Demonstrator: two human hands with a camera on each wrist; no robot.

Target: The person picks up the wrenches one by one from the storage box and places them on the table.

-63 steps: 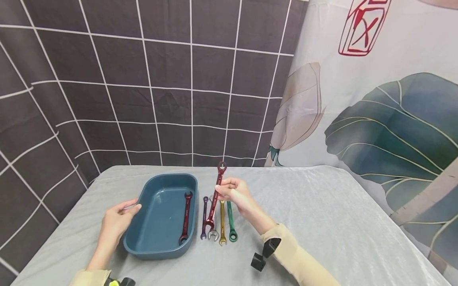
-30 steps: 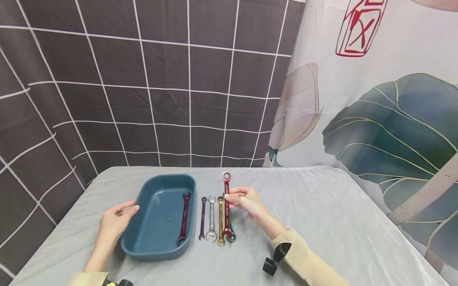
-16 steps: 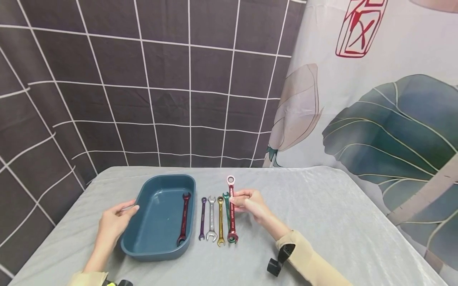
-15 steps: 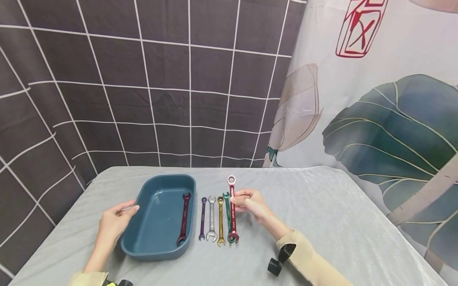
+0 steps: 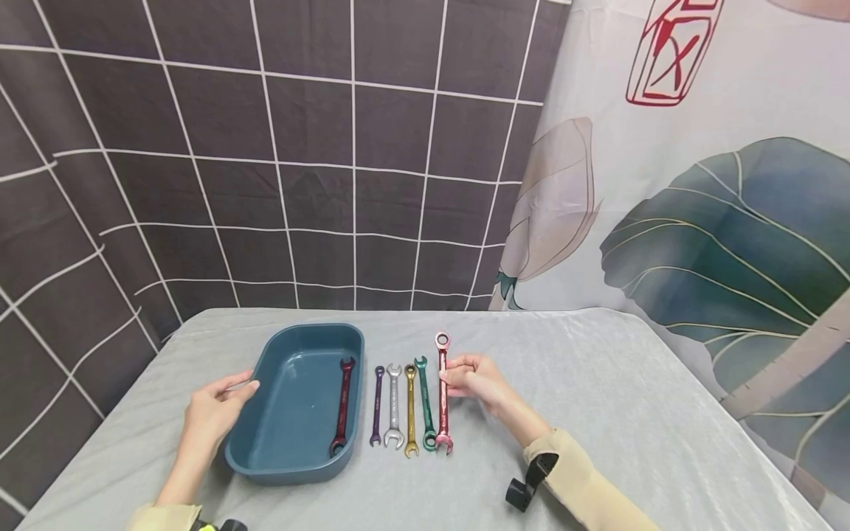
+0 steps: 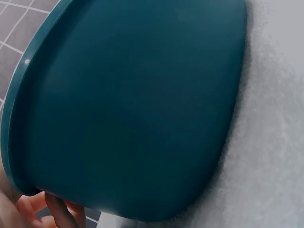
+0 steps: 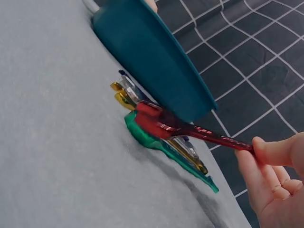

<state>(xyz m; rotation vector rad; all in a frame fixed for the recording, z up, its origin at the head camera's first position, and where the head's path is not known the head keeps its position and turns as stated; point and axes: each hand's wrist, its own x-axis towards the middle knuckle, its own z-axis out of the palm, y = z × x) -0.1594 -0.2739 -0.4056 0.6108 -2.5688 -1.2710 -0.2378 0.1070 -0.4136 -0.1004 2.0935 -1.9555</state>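
Observation:
My right hand (image 5: pixel 479 382) pinches a red combination wrench (image 5: pixel 443 394) between thumb and fingers. In the right wrist view this wrench (image 7: pixel 209 135) is held raised, its open end over the green wrench. On the cloth lie a purple wrench (image 5: pixel 378 405), a silver wrench (image 5: pixel 394 402), a gold wrench (image 5: pixel 410 409) and a green wrench (image 5: pixel 425 398), side by side. My left hand (image 5: pixel 215 409) grips the left rim of a blue basin (image 5: pixel 279 468); its fingers (image 6: pixel 57 209) show under the rim in the left wrist view. A dark red wrench (image 5: pixel 342 405) lies inside, along the basin's right wall.
A grey cloth (image 5: pixel 598 413) covers the table, whose far edge meets a dark curtain with white grid lines (image 5: pixel 305 184). To the right hangs a white curtain printed with leaves (image 5: pixel 717 221). The basin stands just left of the wrench row.
My right hand has carried the red wrench rightward, from above the silver wrench across the gold and green ones to the green one's right side. The left hand stays on the basin.

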